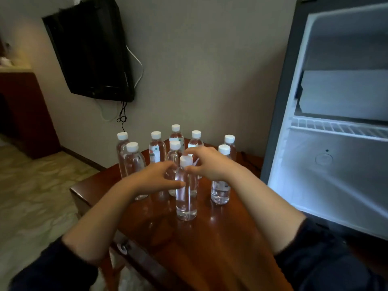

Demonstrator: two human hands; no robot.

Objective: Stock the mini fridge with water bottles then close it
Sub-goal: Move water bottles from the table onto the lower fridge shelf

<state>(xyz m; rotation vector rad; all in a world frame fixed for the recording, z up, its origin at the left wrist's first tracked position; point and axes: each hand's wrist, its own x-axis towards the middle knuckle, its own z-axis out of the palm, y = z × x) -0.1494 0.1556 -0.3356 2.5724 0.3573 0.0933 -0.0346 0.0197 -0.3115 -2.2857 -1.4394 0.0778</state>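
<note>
Curling round neck of front bottle (186, 203) on table (220, 238) — right hand (206, 164); left hand (153, 179) thumb touches its side, grasp unclear; mini fridge (336, 175) open.

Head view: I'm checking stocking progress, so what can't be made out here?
All in the head view.
Open white-lined mini fridge: right frame edge cuts it off; door unseen.
Left hand and right hand at nearest clear bottle: blur hides whether they grip.
Rear clear plastic white-capped water bottles: hands hide some bodies; labels too small.
</note>
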